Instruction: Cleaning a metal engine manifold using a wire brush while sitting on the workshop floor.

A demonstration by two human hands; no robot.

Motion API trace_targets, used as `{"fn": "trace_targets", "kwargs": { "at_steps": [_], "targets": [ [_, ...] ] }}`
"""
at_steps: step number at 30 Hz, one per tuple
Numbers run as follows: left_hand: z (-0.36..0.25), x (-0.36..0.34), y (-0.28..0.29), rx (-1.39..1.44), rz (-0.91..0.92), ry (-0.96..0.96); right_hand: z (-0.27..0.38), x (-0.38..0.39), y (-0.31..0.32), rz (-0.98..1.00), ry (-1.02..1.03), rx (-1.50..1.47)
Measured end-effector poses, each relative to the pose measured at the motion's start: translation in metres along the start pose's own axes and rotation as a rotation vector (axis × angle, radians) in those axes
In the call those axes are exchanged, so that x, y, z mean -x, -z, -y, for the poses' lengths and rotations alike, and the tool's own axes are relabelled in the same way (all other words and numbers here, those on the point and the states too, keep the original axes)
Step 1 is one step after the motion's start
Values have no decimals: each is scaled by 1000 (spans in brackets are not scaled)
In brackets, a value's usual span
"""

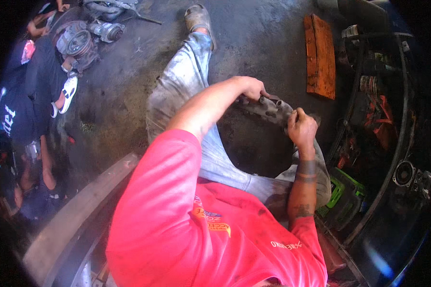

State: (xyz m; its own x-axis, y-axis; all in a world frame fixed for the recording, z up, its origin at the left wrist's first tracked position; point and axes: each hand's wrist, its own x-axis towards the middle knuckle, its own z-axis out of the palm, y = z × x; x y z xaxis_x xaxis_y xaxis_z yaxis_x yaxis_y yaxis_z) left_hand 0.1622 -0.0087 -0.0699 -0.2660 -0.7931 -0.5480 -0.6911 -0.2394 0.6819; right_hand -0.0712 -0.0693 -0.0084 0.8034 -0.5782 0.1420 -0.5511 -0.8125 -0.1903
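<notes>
A long, dirty grey metal part with short tubular bosses lies slantwise between my hands, over the dark floor between my legs. My left hand grips its upper left end, with the fingers partly hidden. At the other end, my right hand is closed, thumb and fingers pressed against the metal. Whether it also pinches something small is too unclear to tell.
An orange wooden block lies ahead right. Metal machine parts are at upper left, beside co-workers. A cluttered rack with a green case runs along my right; a wooden board is at lower left.
</notes>
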Motion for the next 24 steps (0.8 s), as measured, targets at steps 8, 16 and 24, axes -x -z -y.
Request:
{"fn": "trace_targets", "kwargs": {
  "at_steps": [8,16,24],
  "targets": [
    [9,67,91,22,158,171,-6,4,-2,36,-78,14],
    [24,-26,-1,-14,-9,-39,1,12,3,76,-39,24],
    [35,45,53,-120,142,-7,1,-2,-1,27,-50,33]
  ]
}}
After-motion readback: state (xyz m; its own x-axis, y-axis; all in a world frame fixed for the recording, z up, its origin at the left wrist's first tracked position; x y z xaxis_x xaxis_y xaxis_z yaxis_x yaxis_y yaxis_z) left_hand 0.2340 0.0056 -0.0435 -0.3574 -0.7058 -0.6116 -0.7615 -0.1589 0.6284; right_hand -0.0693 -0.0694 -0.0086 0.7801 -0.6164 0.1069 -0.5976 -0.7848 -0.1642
